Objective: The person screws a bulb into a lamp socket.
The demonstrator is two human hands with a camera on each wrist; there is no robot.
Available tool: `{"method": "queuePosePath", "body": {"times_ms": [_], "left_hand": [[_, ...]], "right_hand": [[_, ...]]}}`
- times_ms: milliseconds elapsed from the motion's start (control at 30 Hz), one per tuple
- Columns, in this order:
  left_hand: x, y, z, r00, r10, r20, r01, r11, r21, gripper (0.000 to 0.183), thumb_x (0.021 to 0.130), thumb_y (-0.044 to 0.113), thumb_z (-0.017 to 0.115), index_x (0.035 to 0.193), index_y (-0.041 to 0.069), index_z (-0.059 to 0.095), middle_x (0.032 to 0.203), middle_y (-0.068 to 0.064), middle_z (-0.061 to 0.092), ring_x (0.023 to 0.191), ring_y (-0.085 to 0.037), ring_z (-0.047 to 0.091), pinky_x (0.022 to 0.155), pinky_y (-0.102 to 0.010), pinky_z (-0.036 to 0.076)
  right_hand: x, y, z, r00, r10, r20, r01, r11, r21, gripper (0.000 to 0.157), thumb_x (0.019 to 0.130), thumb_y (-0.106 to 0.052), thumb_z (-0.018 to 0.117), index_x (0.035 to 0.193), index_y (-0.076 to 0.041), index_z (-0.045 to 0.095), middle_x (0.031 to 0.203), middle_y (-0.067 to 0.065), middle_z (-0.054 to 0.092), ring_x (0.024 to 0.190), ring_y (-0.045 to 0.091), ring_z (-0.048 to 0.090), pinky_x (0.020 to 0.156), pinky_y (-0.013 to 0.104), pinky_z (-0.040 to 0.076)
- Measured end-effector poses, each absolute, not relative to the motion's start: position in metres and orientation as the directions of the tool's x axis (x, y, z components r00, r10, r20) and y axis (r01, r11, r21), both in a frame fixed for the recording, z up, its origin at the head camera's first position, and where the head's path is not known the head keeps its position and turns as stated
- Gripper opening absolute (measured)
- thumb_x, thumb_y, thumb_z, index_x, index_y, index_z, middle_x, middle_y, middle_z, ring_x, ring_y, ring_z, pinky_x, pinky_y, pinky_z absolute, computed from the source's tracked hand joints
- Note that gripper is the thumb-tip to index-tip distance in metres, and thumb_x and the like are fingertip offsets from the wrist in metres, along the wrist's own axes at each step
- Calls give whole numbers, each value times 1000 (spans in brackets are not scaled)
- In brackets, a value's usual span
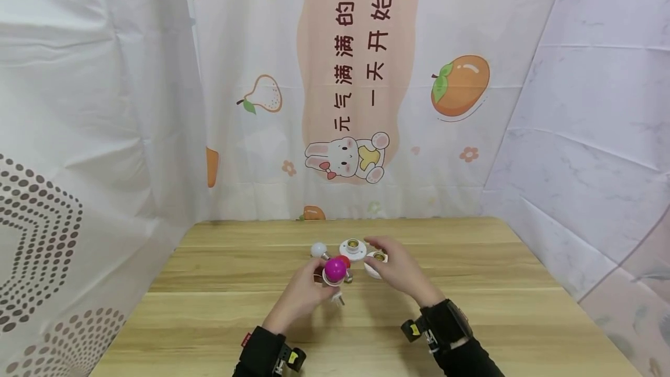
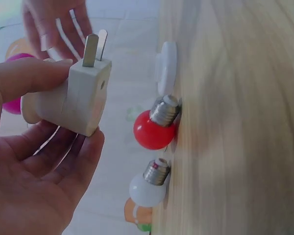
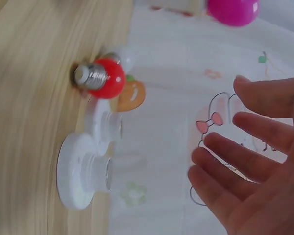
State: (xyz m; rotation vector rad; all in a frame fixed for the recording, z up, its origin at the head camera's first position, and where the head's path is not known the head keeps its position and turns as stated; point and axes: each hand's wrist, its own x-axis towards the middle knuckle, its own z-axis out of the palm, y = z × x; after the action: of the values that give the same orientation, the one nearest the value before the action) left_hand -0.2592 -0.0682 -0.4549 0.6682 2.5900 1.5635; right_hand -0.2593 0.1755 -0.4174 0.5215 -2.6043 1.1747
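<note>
Standing over this person's shoulder, calling straight away from them 12 o'clock. Closest to me: black wrist straps, then the left hand, thumb on one side and fingers curled under the other, pinching a white plug-in socket. Its prongs stick out toward about 6, and the magenta bulb sits in the opposite end. My guess is it's gripped by the body so the bulb stays free to get at. Can't tell how far it's screwed in.

The right hand, at 3 from that bulb, is spread wide, fingers apart, palm bare, touching nothing. Looks to me like it's kept loose so it can help out.

Past the hands, on the wood table: red bulb at 1 from the magenta one, white bulb between 10 and 11, both lying on their sides, probably because round glass won't stand. Two lamp bases sit flat with their mouths up: the near one around 2:30, the far one around 1:30. Behind it all, a fruit-print curtain.
</note>
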Motion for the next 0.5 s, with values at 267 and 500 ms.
{"method": "queuePosePath", "body": {"times_ms": [267, 500], "left_hand": [[-260, -75, -454, -927, 306, 217, 334, 409, 849, 45, 87, 19, 81, 125, 6, 60, 119, -10, 64, 108, -27, 61, 92, -46, 53], [-263, -78, -457, -937, 221, 272, 342, 409, 846, 43, 85, 12, 81, 122, 3, 62, 115, -9, 65, 107, -26, 62, 93, -45, 54]], "right_hand": [[-274, 185, -422, -915, -192, 354, -386, 669, -635, 47, 94, -14, 73, 135, 3, 60, 135, 23, 60, 127, 42, 54, 105, 57, 43], [-289, 188, -430, -935, -175, 309, -338, 703, -625, 49, 93, -14, 74, 137, 3, 59, 137, 24, 58, 129, 42, 52, 106, 57, 43]]}}
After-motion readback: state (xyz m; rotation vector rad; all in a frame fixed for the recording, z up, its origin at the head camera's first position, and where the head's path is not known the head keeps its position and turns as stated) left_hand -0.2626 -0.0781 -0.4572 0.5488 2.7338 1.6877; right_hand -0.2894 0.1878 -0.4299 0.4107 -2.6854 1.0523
